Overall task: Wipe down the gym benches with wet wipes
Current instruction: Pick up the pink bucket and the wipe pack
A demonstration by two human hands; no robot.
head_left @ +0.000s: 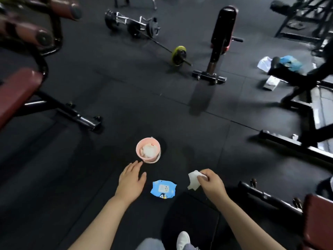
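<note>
My right hand (210, 182) pinches a white wet wipe (193, 180) that hangs from its fingers above the dark floor. A blue pack of wet wipes (163, 188) with a penguin print lies on the floor between my hands. My left hand (132, 179) is stretched out with straight fingers, holding nothing, just below a small pink bucket (144, 158) that contains crumpled white wipes. A maroon padded bench (17, 92) stands at the left, and the corner of another maroon bench (318, 221) shows at the lower right.
A black upright bench (222, 33) stands at the back centre. A barbell with a yellow plate (178, 55) and other weights (133, 26) lie on the floor beyond. A black rack frame (306, 123) fills the right. My white shoe (182, 239) is at the bottom.
</note>
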